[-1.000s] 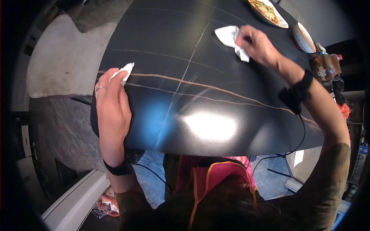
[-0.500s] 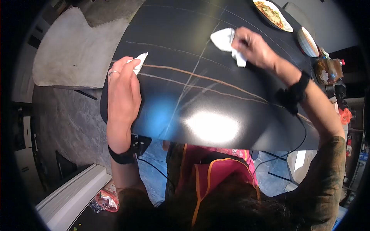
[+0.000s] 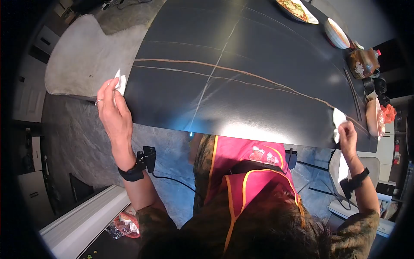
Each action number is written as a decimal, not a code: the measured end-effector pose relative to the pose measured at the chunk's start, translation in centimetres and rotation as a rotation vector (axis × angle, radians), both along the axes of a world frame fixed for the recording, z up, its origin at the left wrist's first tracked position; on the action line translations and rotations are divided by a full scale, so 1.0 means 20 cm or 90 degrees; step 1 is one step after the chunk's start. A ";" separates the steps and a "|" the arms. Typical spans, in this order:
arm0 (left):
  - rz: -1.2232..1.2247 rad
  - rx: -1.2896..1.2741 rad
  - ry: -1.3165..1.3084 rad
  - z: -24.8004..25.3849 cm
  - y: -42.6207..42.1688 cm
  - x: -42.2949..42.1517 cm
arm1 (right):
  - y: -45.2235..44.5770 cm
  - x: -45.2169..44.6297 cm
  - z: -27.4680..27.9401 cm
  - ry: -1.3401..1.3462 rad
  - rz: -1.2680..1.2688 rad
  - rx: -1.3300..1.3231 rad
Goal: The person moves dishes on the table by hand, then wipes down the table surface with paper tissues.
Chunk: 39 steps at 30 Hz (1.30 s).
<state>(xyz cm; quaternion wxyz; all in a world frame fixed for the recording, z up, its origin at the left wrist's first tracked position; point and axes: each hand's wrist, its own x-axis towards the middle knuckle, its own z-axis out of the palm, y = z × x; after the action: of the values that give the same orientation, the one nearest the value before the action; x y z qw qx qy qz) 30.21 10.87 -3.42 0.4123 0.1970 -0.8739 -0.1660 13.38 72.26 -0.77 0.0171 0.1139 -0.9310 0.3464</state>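
My left hand (image 3: 114, 113) pinches a folded white tissue (image 3: 121, 84) between thumb and fingers, just off the left edge of the black table (image 3: 185, 93). A ring circles one of its fingers. At the table's front right, my right hand (image 3: 348, 137) is closed on another white tissue (image 3: 338, 122), which lies against the dark top. Each wrist wears a black strap with a small device and a cable.
Along the far right stand a plate of food (image 3: 298, 11), a striped bowl (image 3: 337, 33) and a brown container (image 3: 363, 62). Chopsticks (image 3: 352, 93) lie near a pinkish container (image 3: 372, 116). A grey chair (image 3: 88, 60) stands to the left.
My right hand has swept its tissue from the table's far middle to the front right. My left hand has shifted left with its tissue, past the table edge.
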 end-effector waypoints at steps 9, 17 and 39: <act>0.046 0.065 0.046 -0.11 -0.07 -0.01 | -1.43 0.34 0.04 0.171 0.360 0.020; 0.019 -0.075 0.054 -0.10 -0.07 0.07 | -2.29 0.54 -0.09 0.178 0.515 -0.114; 0.042 0.133 -0.341 -0.27 0.10 0.60 | 0.01 0.06 -0.14 0.136 -0.143 0.125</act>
<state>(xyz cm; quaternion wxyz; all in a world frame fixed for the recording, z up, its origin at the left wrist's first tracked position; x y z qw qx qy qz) 42.24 12.95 -8.76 0.1494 0.3033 -0.9230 -0.1840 14.64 72.52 -3.56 0.1436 0.0468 -0.9600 0.2358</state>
